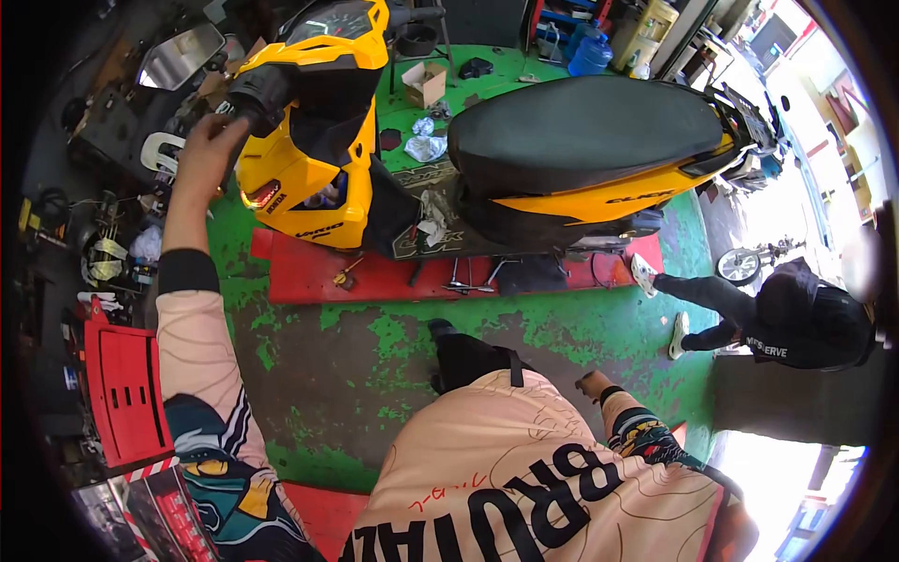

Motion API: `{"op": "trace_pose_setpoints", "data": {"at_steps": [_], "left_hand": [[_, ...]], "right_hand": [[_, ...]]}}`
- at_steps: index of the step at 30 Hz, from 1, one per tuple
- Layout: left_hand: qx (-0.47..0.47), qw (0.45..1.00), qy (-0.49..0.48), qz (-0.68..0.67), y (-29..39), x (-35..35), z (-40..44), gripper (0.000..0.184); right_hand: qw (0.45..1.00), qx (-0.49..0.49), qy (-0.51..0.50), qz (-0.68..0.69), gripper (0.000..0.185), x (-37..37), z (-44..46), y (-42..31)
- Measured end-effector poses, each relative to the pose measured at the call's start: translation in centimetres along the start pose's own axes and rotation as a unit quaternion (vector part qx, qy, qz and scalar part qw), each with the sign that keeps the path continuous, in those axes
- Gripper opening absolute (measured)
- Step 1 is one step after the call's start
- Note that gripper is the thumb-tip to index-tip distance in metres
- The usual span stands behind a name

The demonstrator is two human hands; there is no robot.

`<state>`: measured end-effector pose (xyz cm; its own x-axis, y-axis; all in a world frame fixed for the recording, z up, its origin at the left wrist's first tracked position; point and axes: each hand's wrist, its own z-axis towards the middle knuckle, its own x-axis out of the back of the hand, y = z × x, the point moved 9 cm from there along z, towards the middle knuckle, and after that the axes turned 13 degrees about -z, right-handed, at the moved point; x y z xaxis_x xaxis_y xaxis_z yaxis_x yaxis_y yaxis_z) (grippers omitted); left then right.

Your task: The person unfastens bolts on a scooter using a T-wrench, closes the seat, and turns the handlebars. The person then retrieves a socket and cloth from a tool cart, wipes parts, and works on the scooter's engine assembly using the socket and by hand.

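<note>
A yellow and black scooter [609, 201] stands on a red platform, its front to the left and its long black seat to the right. My left hand [208, 155] reaches forward and is closed around the near end of the scooter's handlebar [260, 101]. Part of the fingers is hidden behind the grip. Low at my side hangs my right hand [592, 384], apart from the scooter, with loose fingers and nothing seen in them.
Hand tools [468, 279] lie along the red platform [365, 281]. Crumpled rags rest on the footboard. A red cabinet [126, 393] and cluttered shelving stand left. At right, a person in dark clothes [796, 314] stands near the platform. A cardboard box [424, 84] sits behind the scooter.
</note>
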<state>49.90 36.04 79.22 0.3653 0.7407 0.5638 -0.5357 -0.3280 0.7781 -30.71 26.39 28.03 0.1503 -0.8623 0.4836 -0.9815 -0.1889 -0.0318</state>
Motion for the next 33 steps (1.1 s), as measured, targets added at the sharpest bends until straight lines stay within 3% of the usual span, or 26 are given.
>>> {"op": "trace_pose_setpoints", "data": {"at_steps": [2,3,7,9,11,14,15,17,18,19,20,26,28,29,31,33], "left_hand": [[0.038,0.990,-0.097,-0.092,-1.2,-1.1,-1.0,0.054],[0.034,0.991,-0.094,-0.088,-0.4,-0.6,-1.6,0.054],[-0.057,0.987,-0.137,-0.068,1.4,2.3,-5.3,0.056],[-0.039,0.989,-0.089,-0.109,-0.2,5.1,-9.3,0.052],[0.013,0.982,-0.029,-0.184,-5.6,7.1,-13.7,0.050],[0.168,0.959,0.064,-0.220,-19.2,8.0,-23.7,0.047],[0.245,0.924,0.091,-0.279,-26.4,7.5,-28.7,0.050],[0.386,0.860,0.199,-0.269,-32.5,6.3,-39.5,0.058],[0.431,0.828,0.225,-0.279,-39.9,5.4,-47.2,0.056],[0.504,0.768,0.245,-0.312,-42.7,4.5,-53.5,0.051],[0.418,0.865,0.137,-0.242,-41.4,3.7,-54.3,0.038],[0.481,0.823,0.137,-0.270,-48.5,7.1,-55.7,0.035],[0.510,0.808,0.131,-0.266,-51.3,10.8,-56.8,0.035],[0.523,0.800,0.127,-0.264,-52.7,12.7,-57.4,0.035],[0.554,0.782,0.125,-0.256,-55.1,17.3,-59.1,0.035],[0.579,0.765,0.134,-0.248,-57.1,22.3,-60.0,0.036]], "right_hand": [[0.994,0.075,-0.001,-0.081,0.034,-0.3,2.7,-0.8],[0.994,0.080,0.002,-0.080,0.034,0.6,3.0,-2.6],[0.998,-0.004,0.035,-0.053,0.034,4.2,6.1,-8.0],[0.965,0.161,0.150,-0.143,0.034,6.2,9.5,-15.2],[0.983,0.116,0.141,-0.025,0.034,8.9,9.1,-21.1],[0.934,0.283,0.184,-0.116,0.037,12.5,7.0,-33.3],[0.908,0.342,0.179,-0.165,0.037,13.8,4.1,-37.4],[0.910,0.330,0.234,-0.089,0.034,14.7,5.9,-41.8],[0.910,0.328,0.234,-0.095,0.034,14.5,6.3,-43.0],[0.910,0.331,0.226,-0.103,0.034,14.8,6.0,-44.8],[0.910,0.334,0.219,-0.112,0.033,15.3,5.7,-46.5],[0.924,0.267,0.183,-0.203,0.033,13.2,4.5,-49.7],[0.825,0.311,0.203,-0.427,0.033,7.1,9.7,-48.9],[0.826,0.309,0.197,-0.429,0.033,5.2,8.4,-49.7],[0.935,0.161,0.173,-0.265,0.029,3.2,5.5,-49.2],[0.947,0.144,0.159,-0.239,0.033,-3.0,6.2,-49.7]]}}
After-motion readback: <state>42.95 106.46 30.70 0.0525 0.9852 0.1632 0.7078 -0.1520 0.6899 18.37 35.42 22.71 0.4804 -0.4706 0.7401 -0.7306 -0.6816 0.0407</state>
